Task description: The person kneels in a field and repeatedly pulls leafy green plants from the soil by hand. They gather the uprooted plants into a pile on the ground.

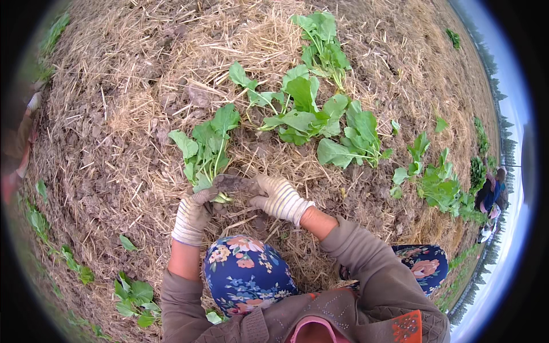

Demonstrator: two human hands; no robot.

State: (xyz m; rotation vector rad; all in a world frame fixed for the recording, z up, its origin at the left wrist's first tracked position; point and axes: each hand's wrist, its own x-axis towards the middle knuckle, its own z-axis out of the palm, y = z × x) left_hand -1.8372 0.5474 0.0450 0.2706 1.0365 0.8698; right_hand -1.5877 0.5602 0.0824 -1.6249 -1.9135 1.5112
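My left hand, in a striped, soiled work glove, grips a bunch of leafy greens near the stem base. The broad leaves point away from me, and the pale stem end shows beside the fingers. In my right hand, gloved alike, is a short, dirt-covered flat blade, probably a knife. Its far end lies against or just over the stems; contact is hard to tell. The handle is hidden in my fist. Uprooted or cut greens lie on the straw just beyond my hands.
More greens lie in a line to the right and at lower left. Straw-covered soil surrounds me. My knee is close below my hands. Another person is at the left rim; others crouch far right.
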